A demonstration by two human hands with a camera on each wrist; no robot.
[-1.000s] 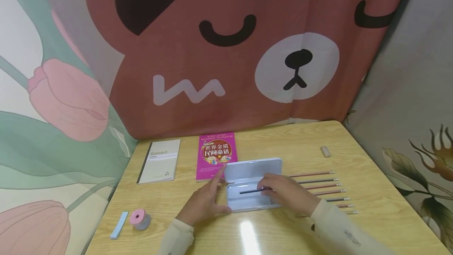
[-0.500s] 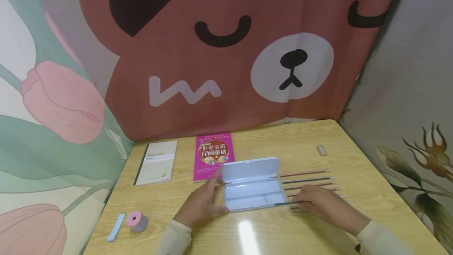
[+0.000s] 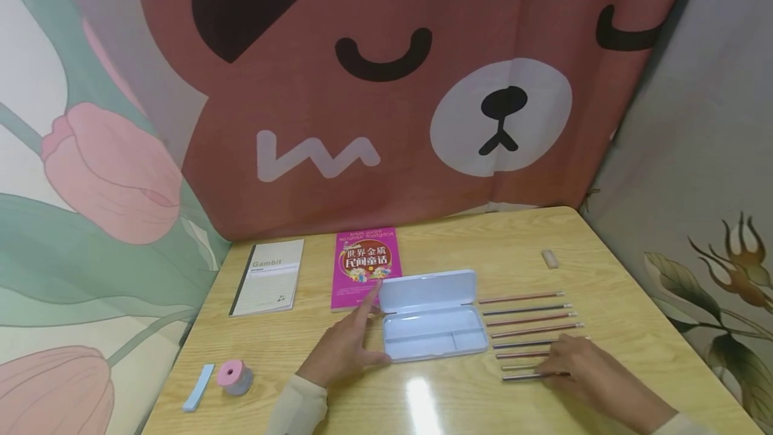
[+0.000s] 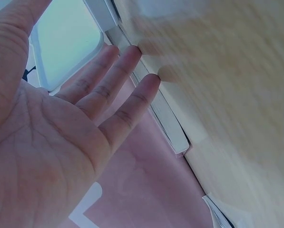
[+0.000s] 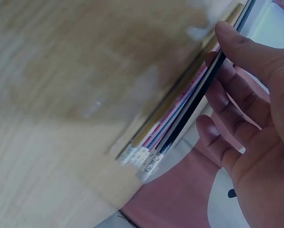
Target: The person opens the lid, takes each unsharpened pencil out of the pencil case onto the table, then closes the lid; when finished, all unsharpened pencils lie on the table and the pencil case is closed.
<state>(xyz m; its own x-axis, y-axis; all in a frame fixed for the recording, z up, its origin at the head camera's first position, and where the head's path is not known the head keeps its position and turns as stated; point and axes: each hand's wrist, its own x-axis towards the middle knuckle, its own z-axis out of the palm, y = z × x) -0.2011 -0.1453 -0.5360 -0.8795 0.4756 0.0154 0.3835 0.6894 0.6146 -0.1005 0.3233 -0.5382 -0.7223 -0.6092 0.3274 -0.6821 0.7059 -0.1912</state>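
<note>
A light blue pencil case [image 3: 417,356] lies with its lid [image 3: 429,291] raised; its compartments hold nothing. My left hand [image 3: 347,348] stays at the case's left side, fingers extended, with index finger by the lid and thumb by the front corner. In the left wrist view its palm [image 4: 42,147] faces the camera. Right of the case, several pencils [image 3: 522,333] lie in a row, eraser ends to the right. My right hand [image 3: 586,368] pinches a dark pencil [image 5: 191,102] between thumb and fingers, at the row's near end.
A pink book [image 3: 356,287] lies behind the case, partly covered by its lid. Left of it is a notebook [image 3: 268,280]. A pink-topped spool-shaped item [image 3: 235,378] and a blue strip [image 3: 198,388] are at the front left, an eraser [image 3: 549,259] at the back right.
My right hand has carried the dark pencil from over the case rightward to the near end of the pencil row. My left hand has kept its place beside the case.
</note>
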